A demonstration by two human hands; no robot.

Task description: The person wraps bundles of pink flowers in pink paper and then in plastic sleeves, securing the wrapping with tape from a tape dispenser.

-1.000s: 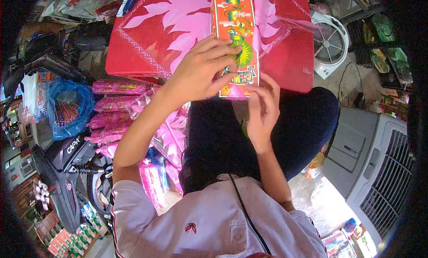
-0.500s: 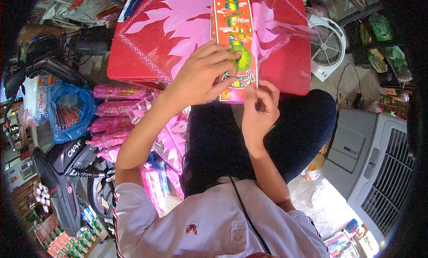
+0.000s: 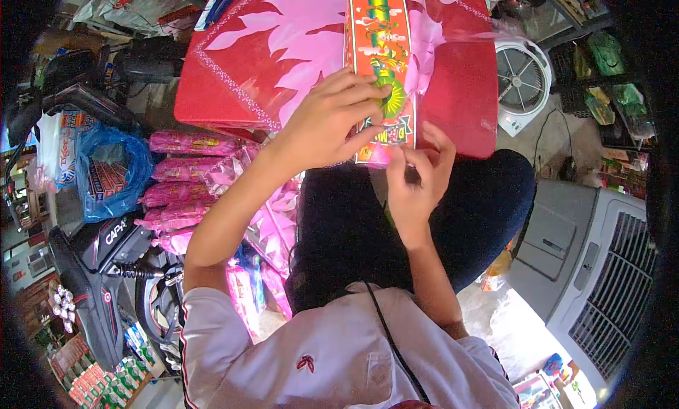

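A long orange box [image 3: 382,38] with colourful printing lies on a red table [image 3: 460,77], its near end at the table's front edge. Pink leaf-shaped wrapping [image 3: 304,34] spreads out beneath and beside it. My left hand [image 3: 329,119] rests across the box's near part, fingers on the green round print. At the box's lower right corner is my right hand [image 3: 421,179], thumb and fingers curled close together near the pink wrapping; whatever lies between the fingertips is too small to make out.
Pink wrapped packages [image 3: 191,168] are stacked left of my legs. Beside them are a blue plastic bag [image 3: 106,176] and a motorbike [image 3: 92,296]. A white fan [image 3: 520,80] stands right of the table, with a grey air cooler [image 3: 566,246] nearer.
The box and the table sit slightly further right in view. My left hand stays on the box. My right hand has shifted a little right, its fingers more raised.
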